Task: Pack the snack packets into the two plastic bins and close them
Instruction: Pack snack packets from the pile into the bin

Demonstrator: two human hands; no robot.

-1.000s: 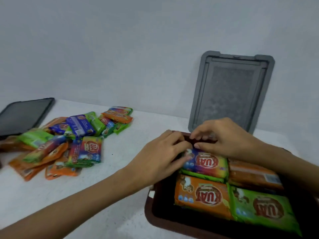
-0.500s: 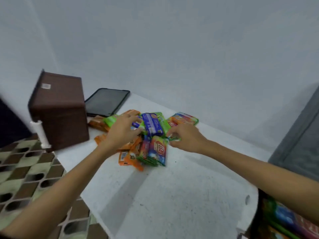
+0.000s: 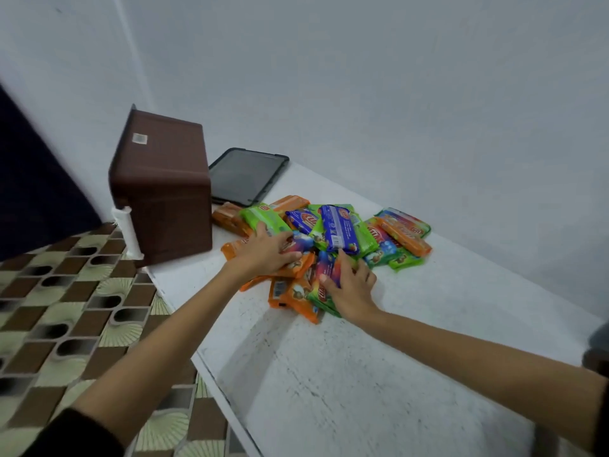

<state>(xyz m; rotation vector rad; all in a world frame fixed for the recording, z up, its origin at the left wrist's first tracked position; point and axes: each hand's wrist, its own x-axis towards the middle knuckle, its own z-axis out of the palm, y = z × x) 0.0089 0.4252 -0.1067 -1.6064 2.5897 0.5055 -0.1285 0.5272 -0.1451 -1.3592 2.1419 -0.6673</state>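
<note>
Gathering from the pile of snack packets [image 3: 333, 232] on the white table [image 3: 362, 374] goes best, I judge, by squaring a few into a flat stack before lifting — loose ones would slide apart. The left hand [image 3: 267, 255] lies flat, fingers spread on orange packets [image 3: 296, 271] at the pile's near-left side; the right hand [image 3: 351, 288] rests over a rainbow-coloured packet [image 3: 325, 266] at the near edge — whether its fingers grip it I cannot tell.

head cam, looks fwd and down, close over white table [image 3: 379, 374]
</note>
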